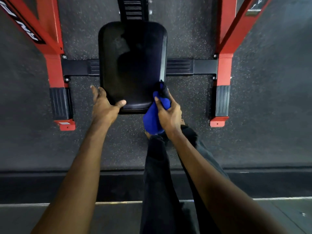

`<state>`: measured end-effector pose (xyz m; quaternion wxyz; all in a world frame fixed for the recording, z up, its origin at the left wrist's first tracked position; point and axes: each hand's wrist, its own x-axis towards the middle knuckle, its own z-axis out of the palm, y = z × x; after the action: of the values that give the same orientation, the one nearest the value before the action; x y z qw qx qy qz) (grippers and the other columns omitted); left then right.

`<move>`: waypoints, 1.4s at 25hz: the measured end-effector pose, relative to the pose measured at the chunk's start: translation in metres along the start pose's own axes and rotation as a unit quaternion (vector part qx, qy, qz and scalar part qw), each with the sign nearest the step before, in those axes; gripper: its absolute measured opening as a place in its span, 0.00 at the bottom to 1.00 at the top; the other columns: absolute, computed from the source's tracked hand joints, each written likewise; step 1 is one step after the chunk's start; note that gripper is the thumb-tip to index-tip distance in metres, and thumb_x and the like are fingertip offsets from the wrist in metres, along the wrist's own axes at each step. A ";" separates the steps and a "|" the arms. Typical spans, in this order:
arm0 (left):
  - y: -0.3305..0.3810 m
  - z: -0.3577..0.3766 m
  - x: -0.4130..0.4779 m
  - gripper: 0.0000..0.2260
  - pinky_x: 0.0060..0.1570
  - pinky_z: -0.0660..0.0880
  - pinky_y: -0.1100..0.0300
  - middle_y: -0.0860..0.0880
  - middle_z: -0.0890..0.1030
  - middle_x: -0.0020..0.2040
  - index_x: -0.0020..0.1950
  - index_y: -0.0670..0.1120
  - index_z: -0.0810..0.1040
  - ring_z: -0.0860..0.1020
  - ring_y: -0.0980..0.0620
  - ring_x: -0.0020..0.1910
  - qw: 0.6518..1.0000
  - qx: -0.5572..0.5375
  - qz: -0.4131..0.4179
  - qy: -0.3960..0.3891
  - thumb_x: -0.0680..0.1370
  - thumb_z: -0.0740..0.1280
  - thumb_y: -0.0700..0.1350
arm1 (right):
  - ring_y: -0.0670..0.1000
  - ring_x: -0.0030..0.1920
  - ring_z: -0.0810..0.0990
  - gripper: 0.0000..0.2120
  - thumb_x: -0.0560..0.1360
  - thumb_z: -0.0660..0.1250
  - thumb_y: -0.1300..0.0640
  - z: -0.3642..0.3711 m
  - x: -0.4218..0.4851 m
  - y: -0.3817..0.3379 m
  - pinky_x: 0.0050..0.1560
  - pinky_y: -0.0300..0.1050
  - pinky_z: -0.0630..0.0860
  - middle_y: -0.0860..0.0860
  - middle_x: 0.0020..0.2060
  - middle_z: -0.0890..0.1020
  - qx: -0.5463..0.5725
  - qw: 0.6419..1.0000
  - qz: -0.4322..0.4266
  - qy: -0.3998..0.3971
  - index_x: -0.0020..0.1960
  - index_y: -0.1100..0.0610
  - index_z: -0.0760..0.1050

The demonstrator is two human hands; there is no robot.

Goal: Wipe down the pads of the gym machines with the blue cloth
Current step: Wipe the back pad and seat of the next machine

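Bare forearms fill the near view, left forearm (72, 174) and right forearm (211, 174) both reaching forward and down, with dark trouser legs (158, 183) between them. Speckled grey rubber floor (261, 141) under everything; a pale line (118, 202) crosses it near the person's feet. Red machine frame: left upright (52, 65) and right upright (224, 70) slant in from the top corners, each ending in a black ribbed foot cap (59, 102). Black crossbar (76, 67) joins the two uprights and passes beneath the pad; bolts (67, 79) show at its ends. Black pad (131, 65), glossy, rounded corners, sits centred between the uprights, long axis running away from the person, a ribbed black post (133, 9) beyond its far end. Blue cloth (152, 119) is bunched at the pad's near right corner, upper part against the pad edge, lower part hanging loose below the fist toward the trouser legs. Right hand (168, 114) has its fingers curled tight round the cloth, thumb across the front of the bundle. Left hand (103, 105) lies spread, fingers straight along the pad's left edge, thumb laid on the near left corner, gripping nothing. Hands sit at opposite near corners of the pad, apart from one another.
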<state>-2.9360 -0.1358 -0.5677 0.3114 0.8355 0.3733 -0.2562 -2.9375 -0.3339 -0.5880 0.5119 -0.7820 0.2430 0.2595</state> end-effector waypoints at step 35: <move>-0.010 -0.015 0.022 0.25 0.76 0.59 0.51 0.53 0.63 0.80 0.78 0.54 0.67 0.64 0.50 0.77 0.997 0.015 0.081 0.006 0.81 0.67 0.52 | 0.50 0.80 0.55 0.40 0.70 0.69 0.65 0.004 -0.001 0.025 0.77 0.55 0.60 0.46 0.79 0.62 -0.226 0.935 -0.263 -0.071 0.79 0.51 0.62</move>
<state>-2.9277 -0.1093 -0.5753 0.3166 0.8689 0.3026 -0.2307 -2.9552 -0.3389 -0.6059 0.3871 -0.8928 -0.0731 0.2186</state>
